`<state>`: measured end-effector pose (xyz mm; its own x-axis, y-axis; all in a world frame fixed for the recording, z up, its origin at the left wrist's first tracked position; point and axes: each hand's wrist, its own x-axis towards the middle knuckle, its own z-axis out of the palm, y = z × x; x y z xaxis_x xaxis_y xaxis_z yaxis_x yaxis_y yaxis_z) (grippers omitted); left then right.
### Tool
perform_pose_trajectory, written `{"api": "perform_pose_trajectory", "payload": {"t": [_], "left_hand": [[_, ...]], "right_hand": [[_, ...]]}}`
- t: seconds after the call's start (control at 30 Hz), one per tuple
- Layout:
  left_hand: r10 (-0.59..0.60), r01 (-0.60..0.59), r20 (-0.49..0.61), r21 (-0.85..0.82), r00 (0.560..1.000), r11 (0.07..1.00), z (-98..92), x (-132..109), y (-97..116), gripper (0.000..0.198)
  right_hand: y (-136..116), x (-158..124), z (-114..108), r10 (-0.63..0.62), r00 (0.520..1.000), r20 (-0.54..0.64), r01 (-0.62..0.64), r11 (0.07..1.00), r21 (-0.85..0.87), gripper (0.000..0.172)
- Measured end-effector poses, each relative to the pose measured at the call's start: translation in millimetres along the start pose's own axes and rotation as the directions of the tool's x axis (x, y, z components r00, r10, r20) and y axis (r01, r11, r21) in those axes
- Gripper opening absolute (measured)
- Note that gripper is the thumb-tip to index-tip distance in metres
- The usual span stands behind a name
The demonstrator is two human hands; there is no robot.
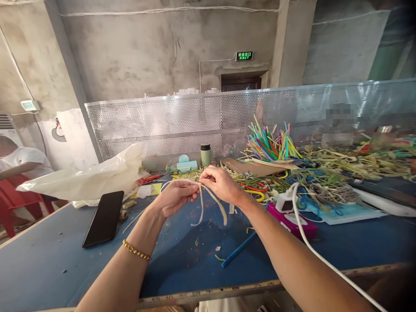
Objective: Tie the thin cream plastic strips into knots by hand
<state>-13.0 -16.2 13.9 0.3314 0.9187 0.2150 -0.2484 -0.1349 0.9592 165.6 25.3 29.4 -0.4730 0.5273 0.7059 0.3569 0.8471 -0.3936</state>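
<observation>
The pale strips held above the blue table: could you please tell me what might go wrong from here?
1. The pale strips are pinched only at the fingertips of the left hand and right hand; their loose ends hang free and could slip out.
2. The white cable runs close beside the right forearm; a sweep might snag it and drag the white adapter.

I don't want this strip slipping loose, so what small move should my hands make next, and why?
Probably ease the left hand and right hand slightly apart to take up slack. Both pinch the pale strip close together above the blue table. Its two ends hang loose below the fingers, so the pinched part likely isn't snug yet.
</observation>
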Motion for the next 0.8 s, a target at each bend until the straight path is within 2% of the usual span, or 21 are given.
{"api": "perform_pose_trajectory", "payload": {"t": [0.1,0.23,0.27,0.37,0.43,0.67,0.8], "left_hand": [[0.003,-0.004,-0.042,-0.014,0.999,1.0,-0.4,2,-1,0.018],[0.042,-0.053,-0.146,-0.069,0.988,0.996,-1.2,5,-4,0.02],[0.049,-0.063,-0.167,-0.083,0.985,0.995,-1.3,6,-5,0.021],[0.067,-0.093,-0.221,-0.111,0.973,0.99,-1.3,8,-8,0.024],[0.083,-0.113,-0.239,-0.115,0.967,0.987,-1.1,9,-9,0.025],[0.107,-0.127,-0.198,-0.09,0.974,0.988,2.8,8,-7,0.026],[0.194,-0.204,-0.214,-0.024,0.957,0.979,4.8,9,-9,0.027]], "right_hand": [[0,0,0,-0.011,0.998,-0.056,0.007,0.998,-0.058,0.011],[-9,-1,-1,-0.101,0.962,-0.252,0.026,0.959,-0.284,0.011],[-11,-2,-1,-0.104,0.962,-0.254,0.028,0.957,-0.289,0.014],[-18,-5,1,-0.033,0.988,-0.151,-0.004,0.971,-0.237,0.026],[-18,-6,5,0.0,0.995,-0.098,-0.023,0.974,-0.225,0.027],[-10,-4,12,-0.011,0.995,-0.095,-0.006,0.984,-0.179,0.022],[-10,-3,10,-0.049,0.997,-0.058,0.037,0.981,-0.188,0.023]]}}
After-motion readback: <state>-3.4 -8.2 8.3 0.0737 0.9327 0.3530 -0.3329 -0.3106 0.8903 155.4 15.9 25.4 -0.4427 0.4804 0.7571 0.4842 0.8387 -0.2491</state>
